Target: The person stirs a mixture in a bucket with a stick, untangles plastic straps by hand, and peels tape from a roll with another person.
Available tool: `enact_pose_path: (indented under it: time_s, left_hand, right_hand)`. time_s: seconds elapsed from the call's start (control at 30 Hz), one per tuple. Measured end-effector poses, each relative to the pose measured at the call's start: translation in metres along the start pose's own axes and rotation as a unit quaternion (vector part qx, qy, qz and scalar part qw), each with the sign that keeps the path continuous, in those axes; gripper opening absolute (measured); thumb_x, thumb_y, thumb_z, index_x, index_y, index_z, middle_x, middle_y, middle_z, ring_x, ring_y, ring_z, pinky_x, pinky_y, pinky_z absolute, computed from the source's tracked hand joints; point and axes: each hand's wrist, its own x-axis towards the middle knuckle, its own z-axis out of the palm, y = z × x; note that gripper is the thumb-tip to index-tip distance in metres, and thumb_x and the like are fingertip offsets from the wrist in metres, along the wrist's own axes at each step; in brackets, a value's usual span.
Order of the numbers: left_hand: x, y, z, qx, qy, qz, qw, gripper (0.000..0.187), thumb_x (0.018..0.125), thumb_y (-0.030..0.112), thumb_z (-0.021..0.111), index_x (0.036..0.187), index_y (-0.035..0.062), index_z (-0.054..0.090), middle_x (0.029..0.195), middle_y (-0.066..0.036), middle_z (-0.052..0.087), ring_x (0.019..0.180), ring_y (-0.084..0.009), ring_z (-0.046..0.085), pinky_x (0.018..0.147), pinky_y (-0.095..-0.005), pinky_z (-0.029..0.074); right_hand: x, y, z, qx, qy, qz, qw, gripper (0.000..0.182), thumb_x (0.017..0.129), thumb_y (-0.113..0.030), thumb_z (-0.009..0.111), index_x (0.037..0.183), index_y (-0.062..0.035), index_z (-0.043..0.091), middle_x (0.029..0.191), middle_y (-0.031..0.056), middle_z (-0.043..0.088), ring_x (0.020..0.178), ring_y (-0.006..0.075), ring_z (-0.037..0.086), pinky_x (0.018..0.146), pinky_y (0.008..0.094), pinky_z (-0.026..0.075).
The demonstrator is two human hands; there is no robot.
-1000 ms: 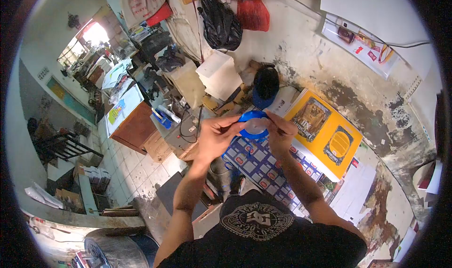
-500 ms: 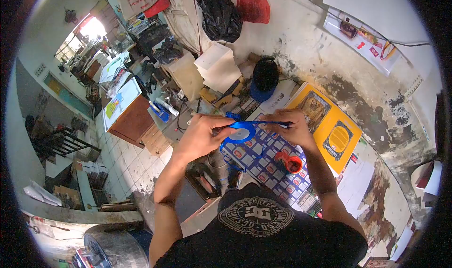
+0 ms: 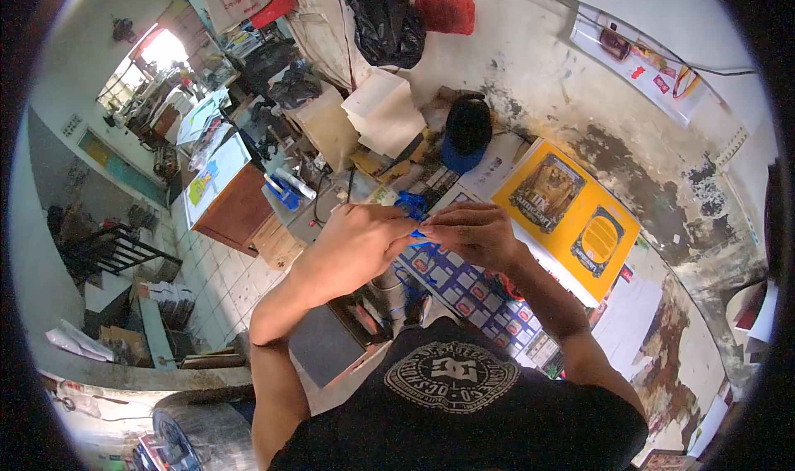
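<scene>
Room: stained white wall, pale tiled floor.
Worktop covering: blue-and-white printed sheet, beneath the hands.
Beside it: yellow printed stack.
Left hand: palm down, fingers pinching the piece.
Right hand: wrist bent inward, fingertips pinched on it too.
Small blue flexible piece: between both hands' fingertips, mostly hidden.

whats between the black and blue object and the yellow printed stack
A pale printed sheet lies between the black and blue object and the yellow printed stack, as the head view shows.
</scene>
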Motion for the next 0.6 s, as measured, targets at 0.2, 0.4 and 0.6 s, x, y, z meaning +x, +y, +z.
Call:
enact_pose_path:
  time_s: [0.2,0.4,0.6]
  left_hand:
    - [0.001,0.003,-0.006,-0.054,0.010,0.012,0.998,0.017,0.079,0.012,0.065,0.094,0.0054,0.068,0.083,-0.013,0.066,0.074,-0.0316,0.063,0.066,-0.0387,0.051]
    - [-0.001,-0.002,0.015,-0.222,0.130,-0.082,0.963,0.021,0.077,0.004,0.069,0.097,-0.0002,0.068,0.088,-0.016,0.068,0.077,-0.0240,0.068,0.068,-0.0303,0.052]
    - [0.008,0.006,0.075,-0.439,0.299,-0.139,0.835,0.016,0.083,-0.001,0.066,0.098,-0.0050,0.067,0.087,-0.010,0.069,0.075,-0.0081,0.059,0.066,-0.0219,0.049]
  right_hand:
    - [-0.003,-0.001,0.001,0.055,0.019,0.025,0.998,0.022,0.073,0.003,0.069,0.094,-0.0024,0.068,0.093,0.0129,0.069,0.083,0.0265,0.068,0.073,0.0353,0.055]
    - [-0.015,-0.001,0.004,0.034,0.148,0.085,0.985,0.021,0.072,0.003,0.070,0.091,-0.0054,0.069,0.092,0.0131,0.069,0.083,0.0264,0.068,0.071,0.0340,0.056]
    - [-0.022,-0.013,0.024,0.051,0.347,0.282,0.893,0.018,0.074,0.002,0.072,0.091,-0.0008,0.071,0.087,0.0137,0.070,0.073,0.0168,0.067,0.068,0.0287,0.054]
